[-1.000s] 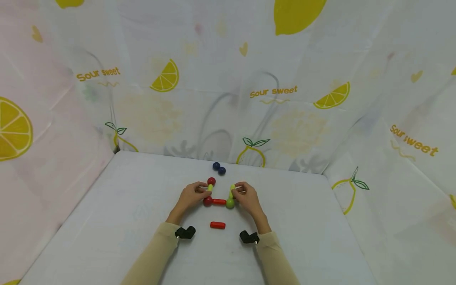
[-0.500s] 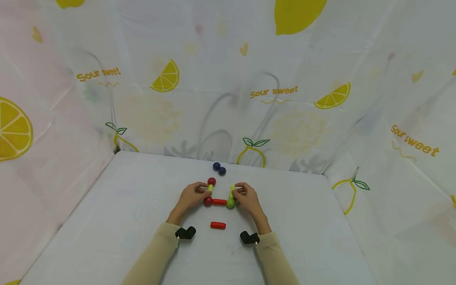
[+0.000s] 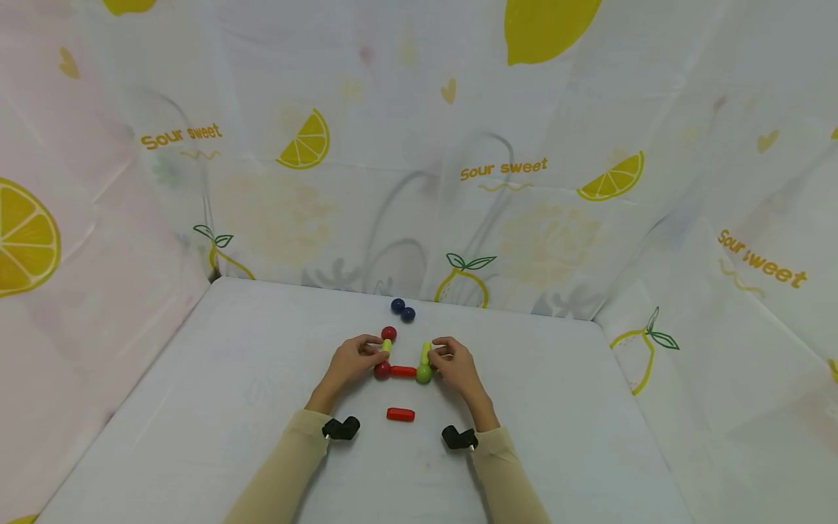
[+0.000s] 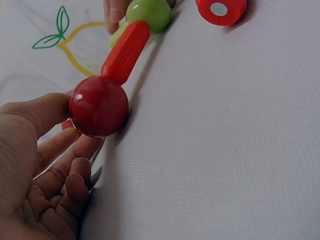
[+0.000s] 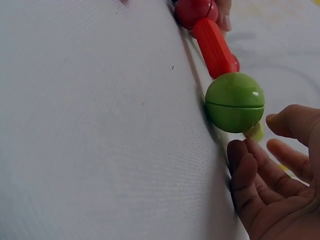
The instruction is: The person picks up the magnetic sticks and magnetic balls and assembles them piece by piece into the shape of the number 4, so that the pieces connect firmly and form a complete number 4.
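Observation:
My left hand (image 3: 353, 360) pinches a yellow-green rod (image 3: 387, 346) joining a near red ball (image 3: 382, 370) to a far red ball (image 3: 389, 334). In the left wrist view the thumb reaches behind the near ball (image 4: 99, 106), which hides part of the grip. A red rod (image 3: 403, 371) links this ball to a green ball (image 3: 423, 373). From the green ball a second yellow-green rod (image 3: 426, 353) points away from me. My right hand (image 3: 456, 365) is beside that rod, its thumb and fingers loosely bent and spread around it in the right wrist view (image 5: 256, 132).
A loose red rod (image 3: 401, 414) lies nearer me between the forearms; its end shows a pale disc in the left wrist view. Two dark blue balls (image 3: 402, 310) sit near the back edge of the white table (image 3: 275, 407). Lemon-printed cloth (image 3: 393, 182) hangs behind.
My right fingers have eased slightly to the right, off the second yellow-green rod, and more of it shows. The left hand and the joined pieces stay almost still.

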Available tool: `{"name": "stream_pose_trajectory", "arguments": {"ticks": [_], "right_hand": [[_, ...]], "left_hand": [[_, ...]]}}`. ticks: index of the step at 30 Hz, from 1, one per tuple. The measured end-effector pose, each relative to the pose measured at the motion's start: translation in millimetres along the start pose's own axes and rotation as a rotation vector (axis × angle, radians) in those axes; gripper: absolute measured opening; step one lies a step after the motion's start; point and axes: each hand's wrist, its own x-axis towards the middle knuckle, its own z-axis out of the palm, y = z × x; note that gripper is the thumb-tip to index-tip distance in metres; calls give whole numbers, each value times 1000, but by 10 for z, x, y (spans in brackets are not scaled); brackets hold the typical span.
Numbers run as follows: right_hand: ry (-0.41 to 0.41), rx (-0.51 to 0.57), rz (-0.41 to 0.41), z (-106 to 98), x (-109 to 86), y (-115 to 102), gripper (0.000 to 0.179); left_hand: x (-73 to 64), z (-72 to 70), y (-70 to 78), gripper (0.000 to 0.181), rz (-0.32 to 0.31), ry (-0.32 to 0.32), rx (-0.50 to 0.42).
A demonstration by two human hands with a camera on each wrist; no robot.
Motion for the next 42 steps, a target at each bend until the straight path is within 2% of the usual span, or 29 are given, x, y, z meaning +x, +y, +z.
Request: {"name": "stream_pose_trajectory", "arguments": {"ticks": [6,14,28,34,42], "right_hand": [[-4,1,-11,-6,-7,4,32],[-7,-8,-20,-34,6,-37,32],[-111,-237,-108,-197,307,-258,38],[-158,-262,-72,-227,492,-271,42],[-182,-277,33,-221,720,-247,44]], "left_hand": [[4,5,-5,40,-10,0,3],[8,9,-14,39,30,16,0],[12,3,-13,40,-4,2,1],[24,13,-29,40,3,4,11],[34,19,-51,40,1,3,-2]]}}
